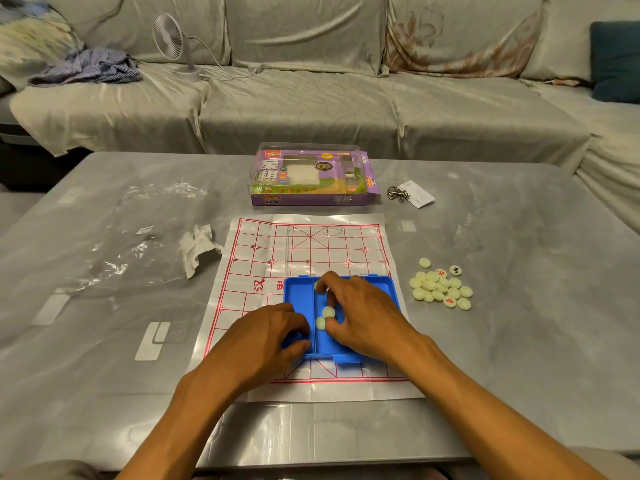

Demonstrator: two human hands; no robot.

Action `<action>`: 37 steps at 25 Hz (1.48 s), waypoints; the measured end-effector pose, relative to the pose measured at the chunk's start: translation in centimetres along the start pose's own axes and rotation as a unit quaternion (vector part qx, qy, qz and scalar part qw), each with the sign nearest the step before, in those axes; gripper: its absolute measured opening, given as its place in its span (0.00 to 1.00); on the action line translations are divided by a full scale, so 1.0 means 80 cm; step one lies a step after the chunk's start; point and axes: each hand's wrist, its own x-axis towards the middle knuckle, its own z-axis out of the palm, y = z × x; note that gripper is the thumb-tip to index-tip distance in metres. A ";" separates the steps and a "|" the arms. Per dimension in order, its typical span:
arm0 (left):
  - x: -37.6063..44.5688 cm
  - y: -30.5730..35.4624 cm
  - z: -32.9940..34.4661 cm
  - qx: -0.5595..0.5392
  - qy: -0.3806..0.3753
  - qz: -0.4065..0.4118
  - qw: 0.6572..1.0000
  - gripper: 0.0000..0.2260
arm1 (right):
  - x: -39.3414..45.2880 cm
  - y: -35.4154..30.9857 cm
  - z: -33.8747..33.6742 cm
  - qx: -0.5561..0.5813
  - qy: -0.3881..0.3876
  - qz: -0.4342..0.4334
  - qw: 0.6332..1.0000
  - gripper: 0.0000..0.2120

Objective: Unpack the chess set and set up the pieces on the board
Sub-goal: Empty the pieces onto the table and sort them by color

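A white paper board [304,244] with a red grid lies flat on the table. On its near half sits a blue plastic case [298,292] with its clear lid [332,247] folded back. Pale round pieces [327,311] lie in the case's right compartment. My left hand [273,337] grips the case's near left edge. My right hand [360,313] reaches into the right compartment, fingers curled over the pieces; its fingertips pinch one near the far wall. A heap of pale pieces [440,289] lies on the table to the right of the board.
The purple chess packaging box [311,178] stands behind the board. A metal ring puzzle with a white card [412,194] lies to its right. Crumpled tissue [199,247] and clear plastic wrap [138,233] lie on the left. A sofa with a small fan [176,43] runs along the back.
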 end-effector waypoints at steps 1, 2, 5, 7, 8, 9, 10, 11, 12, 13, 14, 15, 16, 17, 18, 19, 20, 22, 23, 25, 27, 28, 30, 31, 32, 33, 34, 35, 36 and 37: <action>0.000 0.000 0.000 -0.001 0.001 0.000 1.000 0.12 | 0.001 -0.001 0.002 0.012 -0.001 -0.006 1.000 0.18; 0.000 0.000 0.001 -0.002 0.002 0.000 1.000 0.12 | 0.001 -0.003 0.004 0.017 -0.008 -0.013 1.000 0.18; -0.001 -0.001 0.001 -0.002 0.001 -0.002 1.000 0.12 | -0.001 -0.007 0.014 0.020 -0.030 -0.025 0.999 0.14; 0.000 0.000 0.001 0.001 0.000 -0.003 1.000 0.12 | -0.002 -0.008 0.015 0.021 -0.033 -0.020 0.999 0.13; 0.000 0.000 0.000 0.001 -0.002 -0.003 1.000 0.12 | -0.002 -0.009 0.011 0.016 -0.032 -0.017 0.999 0.13; -0.001 0.000 0.000 0.001 -0.003 -0.002 1.000 0.12 | -0.001 -0.008 0.003 0.010 -0.027 -0.015 0.999 0.14; 0.000 0.000 -0.001 0.002 -0.006 -0.001 1.000 0.12 | 0.000 -0.004 -0.009 0.002 -0.016 -0.006 1.000 0.14; 0.000 0.001 -0.001 0.002 -0.009 -0.001 1.000 0.13 | 0.002 0.004 -0.026 -0.003 0.004 0.016 1.000 0.14; 0.000 0.001 -0.001 0.003 -0.013 -0.001 1.000 0.13 | 0.003 0.016 -0.044 -0.009 0.026 0.054 0.998 0.15; 0.000 0.001 -0.001 0.003 -0.015 -0.001 1.000 0.14 | 0.002 0.032 -0.062 -0.017 0.044 0.102 0.994 0.15; 0.000 0.002 -0.001 0.003 -0.015 0.000 1.000 0.14 | 0.000 0.050 -0.079 -0.032 0.052 0.154 0.986 0.16; 0.000 0.002 -0.001 0.004 -0.013 0.000 1.000 0.14 | -0.004 0.069 -0.092 -0.056 0.047 0.205 0.976 0.16; 0.000 0.002 -0.001 0.004 -0.012 -0.001 1.000 0.14 | -0.009 0.086 -0.099 -0.082 0.028 0.252 0.964 0.16; 0.000 0.002 -0.002 0.003 -0.011 -0.002 1.000 0.14 | -0.014 0.101 -0.102 -0.100 0.005 0.292 0.951 0.17; 0.000 0.002 -0.001 0.002 -0.011 -0.002 1.000 0.14 | -0.018 0.111 -0.101 -0.105 -0.013 0.321 0.941 0.17; 0.000 0.002 -0.001 0.002 -0.012 -0.002 1.000 0.14 | -0.019 0.117 -0.099 -0.107 -0.016 0.336 0.936 0.17; 0.000 0.003 -0.001 0.003 -0.013 -0.002 1.000 0.14 | -0.018 0.117 -0.094 -0.109 0.000 0.334 0.936 0.16; -0.001 0.003 -0.001 0.004 -0.013 -0.002 1.000 0.14 | -0.012 0.104 -0.084 -0.104 0.060 0.273 0.954 0.13; 0.000 0.003 -0.001 0.003 -0.013 -0.002 1.000 0.14 | -0.008 0.090 -0.079 -0.077 0.079 0.220 0.969 0.10; 0.000 0.002 -0.001 0.002 -0.012 -0.002 1.000 0.13 | -0.003 0.057 -0.064 -0.024 0.064 0.118 0.991 0.09; 0.000 0.002 -0.002 0.002 -0.012 -0.005 1.000 0.13 | 0.000 0.035 -0.043 -0.032 0.035 0.049 0.998 0.12; 0.000 0.002 -0.001 0.002 -0.012 -0.006 1.000 0.13 | 0.002 0.031 -0.034 -0.055 0.022 0.031 0.998 0.14; 0.000 0.002 -0.001 0.001 -0.010 -0.006 1.000 0.13 | 0.006 0.029 -0.020 -0.105 0.004 0.010 0.994 0.16; 0.000 0.003 -0.001 0.000 -0.010 -0.006 1.000 0.13 | 0.008 0.029 -0.017 -0.109 0.004 0.006 0.994 0.16; 0.000 0.003 -0.001 0.000 -0.010 -0.006 1.000 0.14 | 0.009 0.028 -0.016 -0.100 0.007 0.007 0.995 0.15; 0.000 0.002 -0.002 0.001 -0.010 -0.007 1.000 0.14 | 0.009 0.027 -0.016 -0.088 0.013 0.010 0.996 0.15; 0.000 0.002 -0.002 0.001 -0.011 -0.008 1.000 0.14 | 0.008 0.027 -0.015 -0.081 0.019 0.013 0.996 0.15; 0.000 0.002 -0.002 0.001 -0.012 -0.008 1.000 0.13 | 0.007 0.027 -0.015 -0.087 0.021 0.014 0.996 0.16; 0.000 0.002 -0.002 0.001 -0.013 -0.008 1.000 0.13 | 0.006 0.028 -0.014 -0.102 0.016 0.014 0.995 0.18; 0.000 0.003 -0.002 0.002 -0.014 -0.008 1.000 0.13 | 0.005 0.029 -0.013 -0.118 0.007 0.014 0.993 0.18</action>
